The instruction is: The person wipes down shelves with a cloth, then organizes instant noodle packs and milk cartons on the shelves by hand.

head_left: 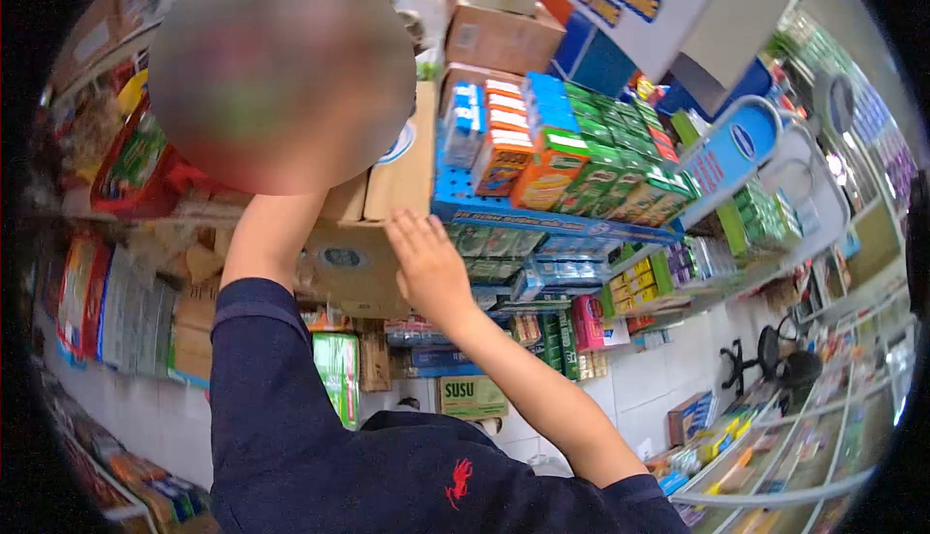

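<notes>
My right hand (pixel 429 265) lies with its fingers stretched out over the front edge of a brown cardboard box (pixel 399 171). The box has a round blue and white mark on its top and a dark oval mark on its front. My left forearm (pixel 273 229) reaches up past the left side of the box. A large blurred disc covers the left hand, so neither its fingers nor anything in them can be made out. Just right of the box, drink cartons (pixel 504 151) in orange, blue and green stand in rows on a blue shelf (pixel 552 219).
A red basket (pixel 131 171) with packets sits at the left. Lower shelves hold more cartons, and a SUSU box (pixel 472 396) is near the floor. Stacked cartons (pixel 499 40) stand behind. At the right are a blue sign (pixel 741 141), an office chair (pixel 785 360) and glass shelving.
</notes>
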The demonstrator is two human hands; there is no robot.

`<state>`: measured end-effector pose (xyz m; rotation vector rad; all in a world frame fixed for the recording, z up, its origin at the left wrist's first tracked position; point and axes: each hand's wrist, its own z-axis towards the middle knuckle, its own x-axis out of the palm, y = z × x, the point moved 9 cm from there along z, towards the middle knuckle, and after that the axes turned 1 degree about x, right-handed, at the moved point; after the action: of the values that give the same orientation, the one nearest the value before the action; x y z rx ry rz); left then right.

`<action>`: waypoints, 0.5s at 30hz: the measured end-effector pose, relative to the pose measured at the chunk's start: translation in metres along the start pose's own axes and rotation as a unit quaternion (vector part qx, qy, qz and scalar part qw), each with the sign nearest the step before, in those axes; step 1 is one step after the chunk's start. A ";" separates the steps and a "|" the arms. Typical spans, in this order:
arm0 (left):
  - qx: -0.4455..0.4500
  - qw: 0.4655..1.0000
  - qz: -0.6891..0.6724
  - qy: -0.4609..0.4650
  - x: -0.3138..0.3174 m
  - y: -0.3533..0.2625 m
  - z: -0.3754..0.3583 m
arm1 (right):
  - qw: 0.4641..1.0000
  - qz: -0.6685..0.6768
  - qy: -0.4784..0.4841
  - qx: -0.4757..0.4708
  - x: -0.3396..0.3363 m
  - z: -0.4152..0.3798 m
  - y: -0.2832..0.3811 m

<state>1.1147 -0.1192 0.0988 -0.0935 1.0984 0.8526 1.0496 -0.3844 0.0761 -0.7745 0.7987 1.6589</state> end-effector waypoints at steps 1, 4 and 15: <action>-0.025 0.997 0.046 0.048 0.005 0.011 -0.006 | 1.000 0.008 -0.001 0.003 -0.002 0.001 0.000; -0.032 0.990 -0.129 0.038 -0.042 0.012 -0.035 | 1.000 -0.001 -0.025 -0.011 -0.003 0.002 0.000; -0.133 0.965 -0.224 0.043 -0.114 -0.010 -0.174 | 0.991 0.031 -0.097 -0.087 -0.001 -0.006 -0.005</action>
<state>0.9711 -0.2703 0.1038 -0.5863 0.9844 0.5833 1.0548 -0.3890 0.0732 -0.6995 0.5518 1.8467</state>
